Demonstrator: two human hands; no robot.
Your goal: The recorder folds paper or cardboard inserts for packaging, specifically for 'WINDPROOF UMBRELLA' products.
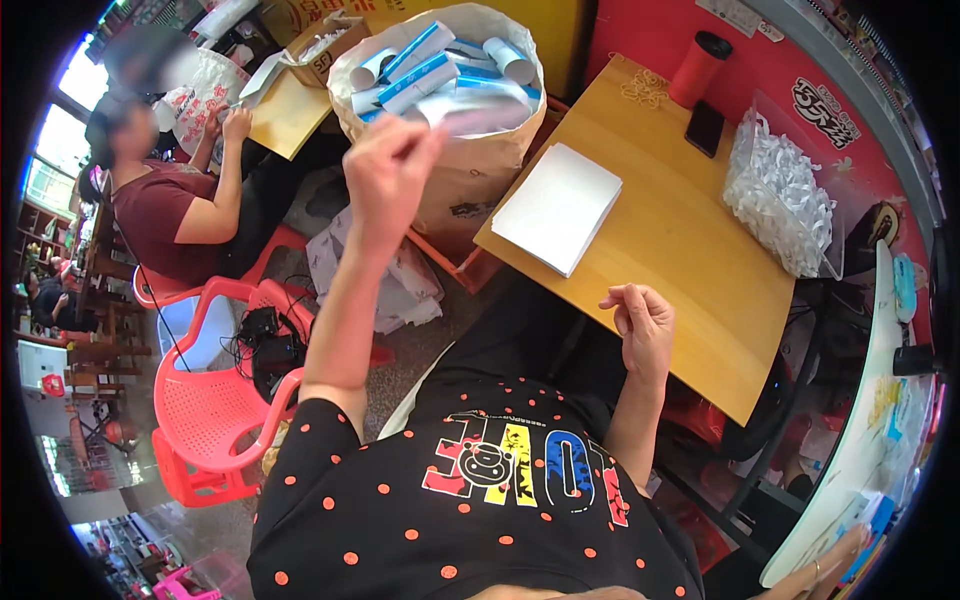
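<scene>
My left hand (392,172) is raised at the near side of a large paper bag (470,185), its fingers curled and slightly blurred. Just beyond the fingertips, over the bag's mouth, a whitish rolled tube (482,112) is smeared by motion and looks apart from the hand. Blue and white paper rolls (420,82) fill the bag. My right hand (641,325) hovers at the table's near edge, fingers bent in and nothing visible in them. Closest to it on the wooden table (690,270) lies a stack of white paper sheets (557,208).
A clear bin of white paper strips (780,195), a dark phone (705,128), a red tumbler (699,68) and rubber bands (645,90) are on the table. Left stand red plastic chairs (215,410); a person (180,210) sits by another table (290,120). Another person's arm (820,570) shows lower right.
</scene>
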